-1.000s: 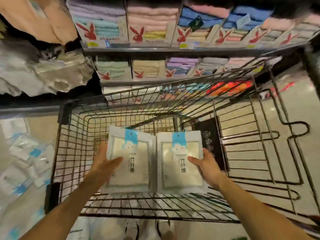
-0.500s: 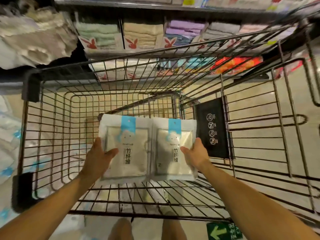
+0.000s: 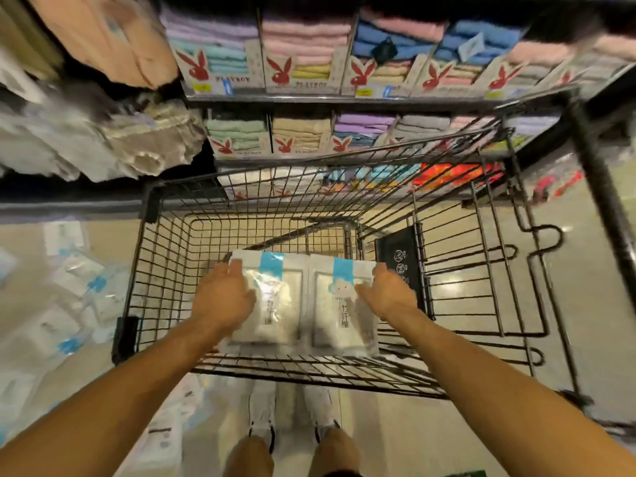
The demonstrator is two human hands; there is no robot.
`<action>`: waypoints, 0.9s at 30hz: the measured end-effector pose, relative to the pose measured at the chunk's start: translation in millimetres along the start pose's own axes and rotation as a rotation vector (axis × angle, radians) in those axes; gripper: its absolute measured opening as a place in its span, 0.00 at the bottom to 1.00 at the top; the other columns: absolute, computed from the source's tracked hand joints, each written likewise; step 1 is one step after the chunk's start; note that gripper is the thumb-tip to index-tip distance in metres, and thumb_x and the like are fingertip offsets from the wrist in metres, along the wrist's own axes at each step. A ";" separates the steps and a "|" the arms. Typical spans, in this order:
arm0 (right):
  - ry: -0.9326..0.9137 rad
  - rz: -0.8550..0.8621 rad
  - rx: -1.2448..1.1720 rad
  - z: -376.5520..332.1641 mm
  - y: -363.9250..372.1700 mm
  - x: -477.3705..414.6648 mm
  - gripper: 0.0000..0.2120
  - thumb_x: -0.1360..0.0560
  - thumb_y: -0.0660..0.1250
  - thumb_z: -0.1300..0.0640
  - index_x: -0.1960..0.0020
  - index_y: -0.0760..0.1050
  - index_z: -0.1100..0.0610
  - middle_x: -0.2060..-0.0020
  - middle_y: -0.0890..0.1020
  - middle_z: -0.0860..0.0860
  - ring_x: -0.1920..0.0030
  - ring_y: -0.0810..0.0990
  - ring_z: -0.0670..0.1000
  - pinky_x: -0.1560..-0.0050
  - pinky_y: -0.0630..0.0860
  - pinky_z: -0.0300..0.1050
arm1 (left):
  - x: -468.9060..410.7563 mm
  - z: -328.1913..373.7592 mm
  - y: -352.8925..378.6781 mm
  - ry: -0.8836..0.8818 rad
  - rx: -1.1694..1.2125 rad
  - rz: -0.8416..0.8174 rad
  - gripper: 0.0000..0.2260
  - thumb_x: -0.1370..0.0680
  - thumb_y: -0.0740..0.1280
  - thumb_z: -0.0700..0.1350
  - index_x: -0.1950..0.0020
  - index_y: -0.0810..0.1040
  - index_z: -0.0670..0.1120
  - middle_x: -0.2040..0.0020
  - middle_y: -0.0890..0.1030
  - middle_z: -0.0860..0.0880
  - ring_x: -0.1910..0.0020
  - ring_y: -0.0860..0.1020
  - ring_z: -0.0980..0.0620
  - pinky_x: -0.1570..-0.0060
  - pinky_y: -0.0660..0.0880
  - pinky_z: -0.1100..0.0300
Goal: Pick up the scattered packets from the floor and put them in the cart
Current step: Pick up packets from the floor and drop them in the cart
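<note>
Left hand (image 3: 223, 299) and right hand (image 3: 387, 294) open over packets in the cart (image 3: 161, 270).
Past the white shoes (image 3: 261, 411), both hands have straight fingers and grip nothing. One is over the left packet (image 3: 280, 304), one over the right packet (image 3: 339, 325). The two packets lie side by side in the cart. More packets (image 3: 69, 304) lie on the floor to the left. Towels (image 3: 303, 132) fill the shelves behind.

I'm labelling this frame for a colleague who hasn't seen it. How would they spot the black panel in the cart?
Find the wire shopping cart below the towel shelves. At the basket's right side, just past the right hand, stands a black panel. It is the only solid dark sheet, printed with white round icons, unlike the two pale packets beside it.
</note>
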State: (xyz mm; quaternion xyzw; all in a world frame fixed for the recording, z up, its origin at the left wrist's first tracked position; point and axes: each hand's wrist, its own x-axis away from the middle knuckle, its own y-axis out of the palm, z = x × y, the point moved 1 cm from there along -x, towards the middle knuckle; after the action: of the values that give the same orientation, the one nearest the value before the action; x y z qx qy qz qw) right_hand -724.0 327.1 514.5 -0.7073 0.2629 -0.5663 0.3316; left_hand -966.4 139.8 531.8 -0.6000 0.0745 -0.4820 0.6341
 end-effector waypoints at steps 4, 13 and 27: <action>-0.293 0.182 0.090 -44.1 -88.5 57.2 0.26 0.20 0.65 0.38 0.29 0.70 0.54 0.36 0.78 0.57 0.36 0.78 0.60 0.40 0.77 0.56 | 39.0 48.5 -87.4 0.138 -0.262 0.164 0.29 0.20 0.62 0.60 0.22 0.61 0.50 0.29 0.73 0.43 0.33 0.74 0.43 0.30 0.70 0.42; -0.955 0.635 0.437 -204.1 -243.8 217.9 0.32 0.21 0.59 0.32 0.24 0.69 0.50 0.28 0.74 0.56 0.27 0.71 0.60 0.21 0.53 0.70 | 172.6 59.1 -276.7 -0.052 -0.384 0.469 0.33 0.18 0.56 0.65 0.18 0.58 0.50 0.19 0.60 0.39 0.20 0.58 0.39 0.22 0.51 0.35; -1.877 0.440 0.434 -383.6 -40.0 548.6 0.34 0.23 0.60 0.32 0.29 0.74 0.56 0.36 0.79 0.60 0.37 0.77 0.64 0.31 0.67 0.69 | 575.2 -164.8 -217.2 -1.059 -0.181 0.624 0.34 0.17 0.54 0.64 0.17 0.54 0.48 0.18 0.56 0.39 0.20 0.56 0.38 0.22 0.49 0.35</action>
State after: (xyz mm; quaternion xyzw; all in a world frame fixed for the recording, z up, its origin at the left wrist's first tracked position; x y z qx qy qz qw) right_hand -977.5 -122.9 942.2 -0.7286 -0.0905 0.2626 0.6261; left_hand -889.1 -336.7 946.7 -0.7591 -0.0377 0.0977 0.6425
